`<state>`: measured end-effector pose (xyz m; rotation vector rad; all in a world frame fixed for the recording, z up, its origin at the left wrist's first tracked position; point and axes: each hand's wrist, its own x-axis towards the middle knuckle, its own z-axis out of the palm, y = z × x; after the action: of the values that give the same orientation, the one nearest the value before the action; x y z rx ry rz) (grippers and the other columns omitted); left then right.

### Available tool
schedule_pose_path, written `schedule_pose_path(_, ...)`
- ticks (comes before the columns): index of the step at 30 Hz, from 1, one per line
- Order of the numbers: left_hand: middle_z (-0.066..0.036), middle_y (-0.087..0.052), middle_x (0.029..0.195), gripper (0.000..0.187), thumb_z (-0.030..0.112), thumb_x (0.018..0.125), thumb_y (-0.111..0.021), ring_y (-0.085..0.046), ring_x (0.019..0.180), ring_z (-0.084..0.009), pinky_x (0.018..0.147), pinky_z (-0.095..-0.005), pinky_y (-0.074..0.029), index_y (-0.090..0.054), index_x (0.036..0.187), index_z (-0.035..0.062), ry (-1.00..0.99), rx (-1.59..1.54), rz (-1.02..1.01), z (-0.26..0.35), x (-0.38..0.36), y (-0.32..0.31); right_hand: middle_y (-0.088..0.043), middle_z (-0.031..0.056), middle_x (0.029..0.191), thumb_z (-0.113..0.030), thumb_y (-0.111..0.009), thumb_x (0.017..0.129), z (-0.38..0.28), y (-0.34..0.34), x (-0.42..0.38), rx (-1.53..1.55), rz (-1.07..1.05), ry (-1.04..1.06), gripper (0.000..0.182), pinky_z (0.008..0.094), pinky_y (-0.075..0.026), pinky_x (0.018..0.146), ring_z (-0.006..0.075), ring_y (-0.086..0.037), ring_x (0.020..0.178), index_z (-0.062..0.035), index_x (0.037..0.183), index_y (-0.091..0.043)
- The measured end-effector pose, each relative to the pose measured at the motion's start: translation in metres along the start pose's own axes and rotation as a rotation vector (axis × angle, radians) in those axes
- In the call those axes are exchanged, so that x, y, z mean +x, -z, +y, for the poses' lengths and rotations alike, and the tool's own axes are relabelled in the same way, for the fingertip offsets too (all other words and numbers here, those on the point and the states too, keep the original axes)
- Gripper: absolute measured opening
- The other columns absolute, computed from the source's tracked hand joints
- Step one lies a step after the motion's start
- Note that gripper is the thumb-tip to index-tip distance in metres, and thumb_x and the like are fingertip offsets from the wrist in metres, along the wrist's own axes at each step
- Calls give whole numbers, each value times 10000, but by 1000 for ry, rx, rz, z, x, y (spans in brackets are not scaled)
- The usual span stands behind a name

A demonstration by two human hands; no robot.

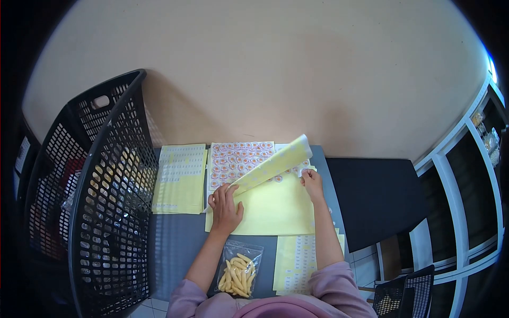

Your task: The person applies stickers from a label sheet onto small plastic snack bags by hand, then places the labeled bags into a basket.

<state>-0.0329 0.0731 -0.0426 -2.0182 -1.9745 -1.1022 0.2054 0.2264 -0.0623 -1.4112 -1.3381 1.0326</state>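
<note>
A yellow-backed sticker sheet [273, 165] is curled up diagonally over a page of round printed stickers [238, 153]. My left hand [226, 209] lies on the sheet near the lower end of the curl, its fingers and thumb apart. To the right, my right hand [313, 184] is closed in a pinch at the sheet's right edge, with a small white sticker [303, 172] at the fingertips. Beneath both hands spreads a plain yellow backing surface [270, 212]. A clear zip bag [238, 273] of pale yellow, finger-shaped snacks lies below my left hand.
A tall black perforated basket [108, 212] holding packed bags stands at the left. Yellow label sheets [180, 177] are stacked beside it, and another label sheet [294, 265] lies at the front right. A black surface [376, 199] and white-framed shelves [456, 212] stand right of the grey table [175, 249].
</note>
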Motion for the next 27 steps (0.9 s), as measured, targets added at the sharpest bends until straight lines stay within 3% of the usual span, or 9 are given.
schedule_pose_path(6, -88, -446, 1056, 404, 123, 648, -595, -382, 1048, -236, 873, -406, -199, -452, 1022, 73, -57, -16, 51, -1, 2, 0, -510, -3, 644, -125, -511, 831, -35, 17, -54, 264, 599, 217, 128, 198, -365, 488, 58, -446, 527, -6, 803, -547)
schedule_pose_path(12, -49, -537, 772, 114, 134, 663, -560, -504, 840, -199, 871, -415, -239, -469, 684, 67, -54, -145, -34, 19, 17, 32, -439, -32, 640, -129, -498, 850, -78, 42, -132, 393, 622, 316, 115, 181, -333, 516, 34, -394, 567, -25, 805, -522)
schedule_pose_path(14, -64, -560, 790, 148, 149, 667, -571, -507, 897, -237, 885, -461, -262, -452, 660, 61, 57, -100, -578, 25, 22, 55, -433, -25, 641, -107, -490, 850, -82, 42, -155, 382, 606, 312, 104, 183, -338, 532, 43, -399, 580, -19, 796, -509)
schedule_pose_path(15, -86, -571, 865, 165, 181, 685, -587, -499, 961, -273, 894, -500, -268, -476, 673, 59, -150, -89, -427, 20, 14, 58, -431, -20, 639, -96, -484, 851, -81, 39, -165, 307, 587, 356, 105, 186, -341, 540, 48, -403, 588, -13, 791, -506)
schedule_pose_path(18, -107, -566, 928, 202, 227, 707, -604, -495, 989, -296, 899, -464, -280, -490, 691, 61, -210, -257, -253, 21, -9, 80, -460, 17, 647, -21, -500, 816, -76, 26, -199, 220, 539, 366, 68, 200, -352, 566, 72, -426, 613, -4, 750, -502)
schedule_pose_path(20, -134, -544, 1061, 275, 304, 735, -606, -515, 955, -305, 906, -402, -309, -498, 748, 51, -33, -303, -296, 26, -30, 112, -493, 50, 644, 41, -544, 743, -61, 16, -220, 26, 478, 539, 75, 222, -363, 550, 112, -454, 583, -8, 697, -511)
schedule_pose_path(22, -126, -572, 981, 374, 337, 691, -659, -551, 886, -282, 799, -330, -403, -524, 856, 31, 388, -51, -644, 31, -53, 139, -510, 69, 625, 79, -579, 668, -65, 8, -243, -171, 409, 636, 110, 251, -373, 520, 161, -472, 545, -18, 666, -527)
schedule_pose_path(25, -128, -587, 872, 549, 377, 628, -712, -579, 783, -242, 689, -306, -449, -511, 965, -6, 505, -95, -897, 41, -85, 156, -506, 47, 598, 49, -646, 623, -55, -6, -267, -237, 255, 725, 131, 265, -369, 480, 160, -469, 518, -42, 692, -583)
schedule_pose_path(27, -131, -589, 859, 586, 400, 621, -711, -584, 787, -244, 688, -305, -451, -506, 981, -14, 466, -194, -829, 42, -106, 144, -508, 47, 606, 45, -650, 624, -51, -13, -273, -248, 214, 764, 126, 263, -365, 475, 163, -466, 514, -42, 694, -592)
